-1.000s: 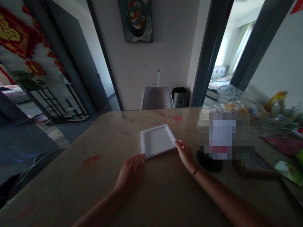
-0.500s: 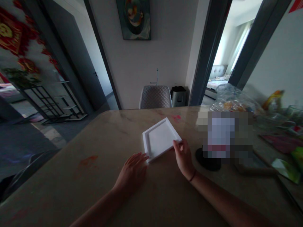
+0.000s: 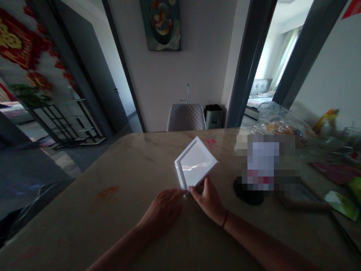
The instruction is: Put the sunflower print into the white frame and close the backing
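Observation:
A white square frame [image 3: 180, 175] with a raised rim and a glossy inner panel is tilted up above the table, one corner pointing down towards me. My right hand [image 3: 208, 199] grips it near that lower corner, thumb on the front and fingers behind the edge. Beside it, my left hand [image 3: 165, 205] lies low over the table with its fingers stretched out. Its fingertips reach the same lower corner, and the left thumb is hidden. A band of light crosses the panel.
The stone-patterned table [image 3: 135, 162] has an orange smear [image 3: 107, 192] at left. To the right stand a blurred-out object on a black round base [image 3: 249, 194], a clear plastic bag [image 3: 278, 120] and a dark tray [image 3: 306, 203]. A quilted chair [image 3: 186, 116] is beyond.
The frame has turned and tipped up more, and light now glints on its panel. My right hand has slid from its right corner to the lower corner. My left hand has shifted slightly right.

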A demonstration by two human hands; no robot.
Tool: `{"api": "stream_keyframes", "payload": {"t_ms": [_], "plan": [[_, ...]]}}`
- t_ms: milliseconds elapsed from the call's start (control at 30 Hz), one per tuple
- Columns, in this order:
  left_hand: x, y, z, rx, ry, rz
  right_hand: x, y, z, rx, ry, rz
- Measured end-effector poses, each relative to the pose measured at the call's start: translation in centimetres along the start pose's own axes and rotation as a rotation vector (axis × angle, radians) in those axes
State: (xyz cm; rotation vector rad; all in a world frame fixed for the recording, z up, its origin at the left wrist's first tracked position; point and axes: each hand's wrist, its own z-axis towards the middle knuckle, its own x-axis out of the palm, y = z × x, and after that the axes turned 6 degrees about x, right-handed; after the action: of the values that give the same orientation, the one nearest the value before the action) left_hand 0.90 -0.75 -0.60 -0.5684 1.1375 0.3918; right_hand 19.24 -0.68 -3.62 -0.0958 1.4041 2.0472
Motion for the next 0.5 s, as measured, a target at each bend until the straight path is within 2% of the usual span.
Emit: {"api": "stream_keyframes", "payload": {"t_ms": [100,200,267,400,500], "plan": [[-0.1,0.2,-0.4,-0.068,-0.100,0.003,-0.1,0.2,-0.3,-0.103,-0.002,-0.062],[-0.1,0.3,-0.8,-0.141,-0.307,0.028,-0.5,0.6,-0.3,-0.184,0.037,-0.091],[0.0,0.1,-1.0,-0.126,-0.412,0.024,-0.8,0.9,-0.2,-0.222,0.049,-0.104],[-0.2,-0.3,-1.0,-0.064,-0.497,-0.033,-1.2,1.0,0.3,-0.290,0.057,-0.144],[-0.5,-0.2,-1.1,0.020,-0.512,-0.059,-1.3,0.6,0.6,-0.389,0.130,-0.257]]}}
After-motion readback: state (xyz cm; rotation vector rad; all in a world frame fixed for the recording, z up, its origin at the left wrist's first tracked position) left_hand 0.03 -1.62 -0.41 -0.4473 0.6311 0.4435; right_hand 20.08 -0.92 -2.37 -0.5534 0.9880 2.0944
